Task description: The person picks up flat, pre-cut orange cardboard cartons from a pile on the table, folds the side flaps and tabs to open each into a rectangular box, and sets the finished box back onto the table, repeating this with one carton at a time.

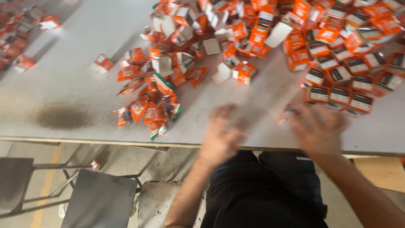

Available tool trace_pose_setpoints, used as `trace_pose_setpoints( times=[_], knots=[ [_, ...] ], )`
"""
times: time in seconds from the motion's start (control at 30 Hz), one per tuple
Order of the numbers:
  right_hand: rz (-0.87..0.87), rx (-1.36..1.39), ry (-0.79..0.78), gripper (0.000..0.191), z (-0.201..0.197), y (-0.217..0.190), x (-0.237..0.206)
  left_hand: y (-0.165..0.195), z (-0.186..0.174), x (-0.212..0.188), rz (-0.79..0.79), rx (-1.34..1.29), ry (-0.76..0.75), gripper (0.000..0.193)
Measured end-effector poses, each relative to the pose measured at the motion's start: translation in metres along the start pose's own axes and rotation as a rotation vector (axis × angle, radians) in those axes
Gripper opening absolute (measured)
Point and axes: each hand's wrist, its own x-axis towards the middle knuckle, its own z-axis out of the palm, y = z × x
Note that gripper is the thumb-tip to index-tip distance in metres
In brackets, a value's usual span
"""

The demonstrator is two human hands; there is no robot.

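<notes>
My left hand [221,135] is blurred by motion over the near edge of the grey table [63,84], fingers spread, with nothing seen in it. My right hand [318,128] is also blurred, just below a neat row of small orange boxes with dark labels [339,96]. One small orange box [290,111] lies at its fingertips; the blur hides whether the fingers grip it. Between the hands the tabletop is bare.
A loose heap of orange and white boxes [190,38] covers the table's far middle, with flattened ones [147,109] nearer the edge. More boxes [17,38] lie far left. Grey metal stools [99,202] stand below the table, beside my dark trousers [261,194].
</notes>
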Motion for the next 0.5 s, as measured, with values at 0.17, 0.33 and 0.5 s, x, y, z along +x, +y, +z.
trace_pose_setpoints(
  times=[0.17, 0.33, 0.5],
  knots=[
    [0.088, 0.009, 0.048, 0.033, 0.005, -0.008, 0.049, -0.161, -0.189, 0.011, -0.530, 0.650, 0.509, 0.052],
    [-0.147, 0.447, 0.069, 0.040, 0.005, -0.093, 0.135, -0.241, -0.258, 0.039, -0.867, 0.326, 0.403, 0.067],
    [-0.148, 0.328, 0.080, 0.054, 0.026, -0.149, 0.268, -0.293, -0.279, 0.063, -0.929, 0.301, 0.382, 0.070]
  ],
)
